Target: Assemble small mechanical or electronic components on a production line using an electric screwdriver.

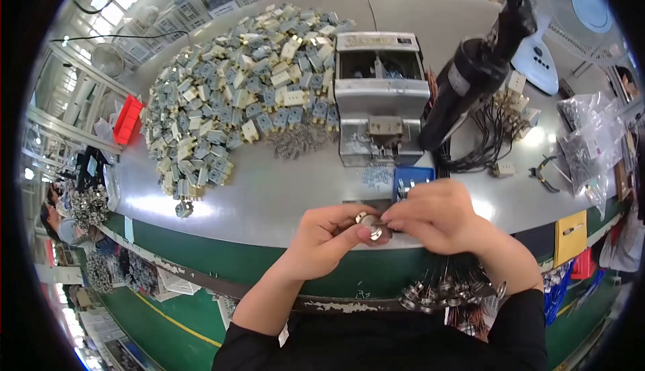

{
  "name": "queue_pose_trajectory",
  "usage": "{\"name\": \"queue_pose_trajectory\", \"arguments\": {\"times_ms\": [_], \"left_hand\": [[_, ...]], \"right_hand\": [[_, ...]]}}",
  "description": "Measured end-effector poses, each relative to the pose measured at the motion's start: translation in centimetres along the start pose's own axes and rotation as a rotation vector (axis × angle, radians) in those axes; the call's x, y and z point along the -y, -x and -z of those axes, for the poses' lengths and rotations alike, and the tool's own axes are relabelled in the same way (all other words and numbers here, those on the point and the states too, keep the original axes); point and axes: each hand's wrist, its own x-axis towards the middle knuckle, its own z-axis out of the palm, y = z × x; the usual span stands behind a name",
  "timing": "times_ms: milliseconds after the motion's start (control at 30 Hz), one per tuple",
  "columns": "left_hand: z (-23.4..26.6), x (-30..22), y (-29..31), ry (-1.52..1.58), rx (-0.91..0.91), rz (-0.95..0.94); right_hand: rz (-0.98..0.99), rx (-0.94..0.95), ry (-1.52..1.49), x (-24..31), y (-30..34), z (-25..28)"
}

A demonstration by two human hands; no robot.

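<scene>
left hand (321, 240): our grip pinched the small round metal part (369, 225) | right hand (437, 215): fingertips grasped it too | above tabletop (282, 189) edge

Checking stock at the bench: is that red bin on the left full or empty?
Cannot tell. The red bin sits at the table's far left edge, too small and warped to show its inside.

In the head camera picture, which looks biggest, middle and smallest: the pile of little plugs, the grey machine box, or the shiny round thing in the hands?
1. Pile of plug parts: biggest.
2. Grey machine box: middle.
3. Shiny round part, held between left hand and right hand: smallest, even though it is nearest the camera.
</scene>
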Motion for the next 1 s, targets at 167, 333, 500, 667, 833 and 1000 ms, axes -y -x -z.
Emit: {"name": "queue_pose_trajectory", "arguments": {"times_ms": [167, 333, 500, 667, 833, 1000], "left_hand": [[-1.3, -0.5, -0.7, -0.157, 0.063, -0.218], [-1.5, -0.3, -1.1, -0.08, 0.09, -0.171], [-1.1, 0.1, -1.1, 0.009, 0.086, -0.159], [-0.4, 0.0, -1.0, -0.281, 0.141, -0.172], [0.0, 0.9, -1.2, 0.055, 0.232, -0.177], [0.7, 1.6, -1.6, -0.197, 0.211, -0.282]], "right_hand": [[-0.138, -0.04, -0.224, 0.2, 0.2, 0.2], [-0.154, -0.06, -0.229, 0.4, 0.5, 0.4], [-0.107, -0.038, -0.102, 1.5, -0.1, 0.2], [-0.082, -0.006, -0.081, 2.4, -0.7, 0.0], [-0.138, 0.056, -0.141, 2.9, -0.6, -0.3], [-0.066, 0.062, -0.038, 2.8, -0.4, -0.8]]}}
